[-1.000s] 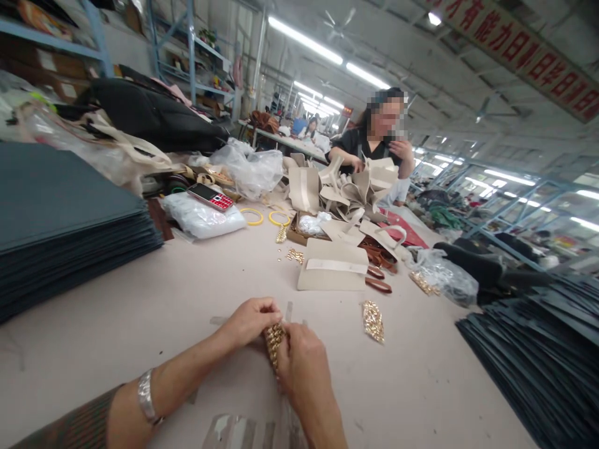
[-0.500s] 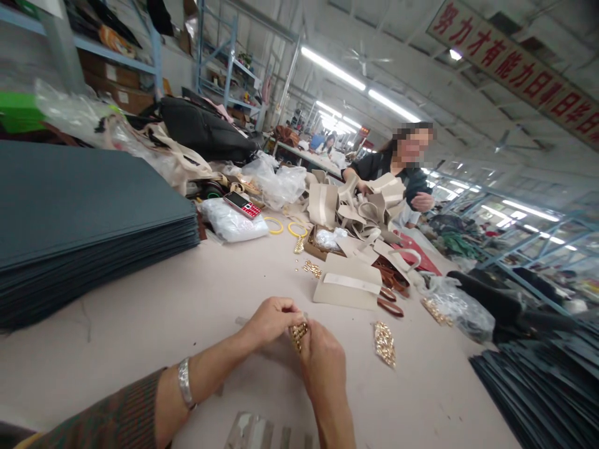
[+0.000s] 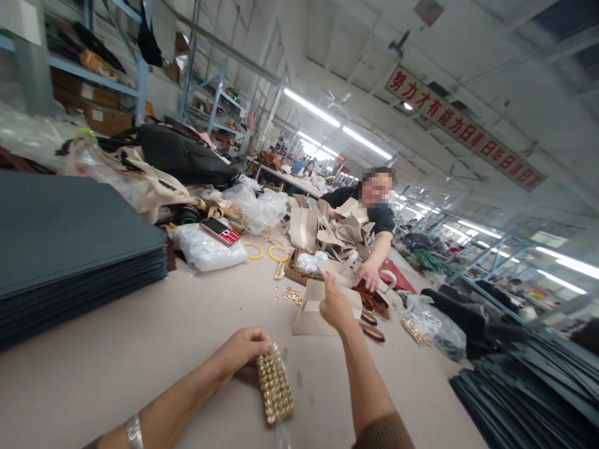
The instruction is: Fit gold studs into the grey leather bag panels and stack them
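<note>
My left hand (image 3: 246, 350) pinches the top corner of a clear plastic pack of gold studs (image 3: 275, 388), which hangs over the table with its studs in tight rows. My right hand (image 3: 336, 302) is stretched forward with the index finger extended and nothing visible in it. Under and beside it lies a flat beige leather piece (image 3: 306, 312); I cannot tell whether the hand touches it. Just past my fingers, a co-worker's hand (image 3: 367, 275) reaches down onto brown leather straps (image 3: 377, 304). Loose gold studs (image 3: 293, 295) lie left of the beige piece.
A stack of dark panels (image 3: 79, 249) stands at left, more dark panels (image 3: 528, 386) at right. Farther back are a red phone (image 3: 219, 231) on a white plastic packet (image 3: 206, 252), yellow rings (image 3: 278, 253), an open box (image 3: 292, 268) and a beige piece pile (image 3: 327, 231).
My right hand has left the stud pack and moved forward, pointing. My left hand keeps the pack, now hanging in full view. The co-worker has leaned in and reached onto the brown straps.
</note>
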Demonstrator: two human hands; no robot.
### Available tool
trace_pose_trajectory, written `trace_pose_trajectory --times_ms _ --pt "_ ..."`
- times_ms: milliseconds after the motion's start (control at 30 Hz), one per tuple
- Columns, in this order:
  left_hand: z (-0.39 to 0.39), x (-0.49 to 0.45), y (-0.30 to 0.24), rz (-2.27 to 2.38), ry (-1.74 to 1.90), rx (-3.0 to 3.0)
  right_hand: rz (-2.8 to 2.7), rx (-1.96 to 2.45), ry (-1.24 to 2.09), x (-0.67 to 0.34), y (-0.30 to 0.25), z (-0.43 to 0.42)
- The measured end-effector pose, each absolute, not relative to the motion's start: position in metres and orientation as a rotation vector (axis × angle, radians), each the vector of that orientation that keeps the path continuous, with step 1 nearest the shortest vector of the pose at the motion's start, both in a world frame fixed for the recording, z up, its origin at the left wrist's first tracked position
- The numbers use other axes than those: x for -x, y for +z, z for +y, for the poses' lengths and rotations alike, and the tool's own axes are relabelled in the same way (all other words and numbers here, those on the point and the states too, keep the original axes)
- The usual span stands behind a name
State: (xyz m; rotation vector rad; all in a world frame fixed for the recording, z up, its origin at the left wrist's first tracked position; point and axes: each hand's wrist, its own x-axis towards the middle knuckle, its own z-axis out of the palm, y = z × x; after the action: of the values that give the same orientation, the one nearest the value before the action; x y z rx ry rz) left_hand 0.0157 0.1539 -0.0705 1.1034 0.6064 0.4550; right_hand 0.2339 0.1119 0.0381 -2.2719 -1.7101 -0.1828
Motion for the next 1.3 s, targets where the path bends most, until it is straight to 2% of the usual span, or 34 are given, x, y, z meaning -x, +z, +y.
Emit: trace_pose_trajectory --times_ms 200,300,500,633,733,933,1067,1300 --pt "0.165 -0.022 -0.086 0.614 0.403 -1.14 -1.794 2.504 0.065 -0.287 0.052 0.154" --pt "0.166 -0.023 -0.092 0.635 0.39 -1.133 -1.718 2.637 0.067 -0.315 0.07 0.158" --pt "0.165 -0.019 -0.092 0.658 0.361 -1.104 -1.319 2.635 -0.45 -0.391 0.14 0.158" --pt "0.163 -0.012 -0.076 0.655 0.361 -1.108 -1.112 2.494 -0.634 -0.412 0.154 0.153" --pt "0.162 -0.009 -0.066 0.658 0.381 -1.085 -1.197 2.413 -0.534 -0.392 0.128 0.147" --pt "0.164 -0.01 -0.069 0.626 0.336 -1.013 -1.597 2.271 -0.099 -0.305 0.023 0.116" --pt "0.164 -0.01 -0.071 0.568 0.353 -0.965 -1.456 2.396 -0.242 -0.3 -0.016 0.11" --pt "0.164 -0.017 -0.093 0.597 0.382 -0.907 -1.276 2.665 -0.446 -0.361 -0.023 0.147"
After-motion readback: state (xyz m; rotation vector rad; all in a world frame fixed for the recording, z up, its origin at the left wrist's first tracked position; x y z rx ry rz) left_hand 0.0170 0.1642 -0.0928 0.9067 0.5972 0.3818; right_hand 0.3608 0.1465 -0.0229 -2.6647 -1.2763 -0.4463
